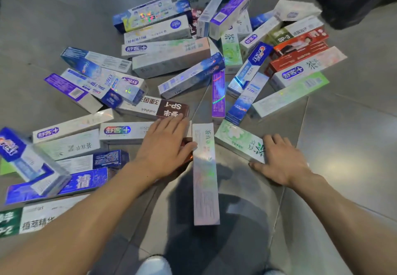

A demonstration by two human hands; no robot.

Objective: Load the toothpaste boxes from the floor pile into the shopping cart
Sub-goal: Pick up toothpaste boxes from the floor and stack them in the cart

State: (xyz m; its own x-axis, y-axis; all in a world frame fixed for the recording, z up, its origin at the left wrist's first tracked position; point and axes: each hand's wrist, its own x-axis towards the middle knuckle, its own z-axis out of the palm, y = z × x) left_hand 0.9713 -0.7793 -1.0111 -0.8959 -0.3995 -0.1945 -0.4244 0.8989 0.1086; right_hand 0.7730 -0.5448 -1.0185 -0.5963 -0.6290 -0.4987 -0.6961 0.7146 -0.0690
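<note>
Your left hand lies flat, fingers straight and close together, on a white box and touching a brown box. Your right hand holds the near end of a green box, fingers on top and thumb against its near edge. A long pale box lies between your hands. The pile of boxes is spread over the grey floor in front of you. The cart does not show.

Toothpaste boxes of printed cardboard, many finished in glossy holographic foil, as on the long pale box. Floor laid in smooth grey tiles, faintly reflective.
</note>
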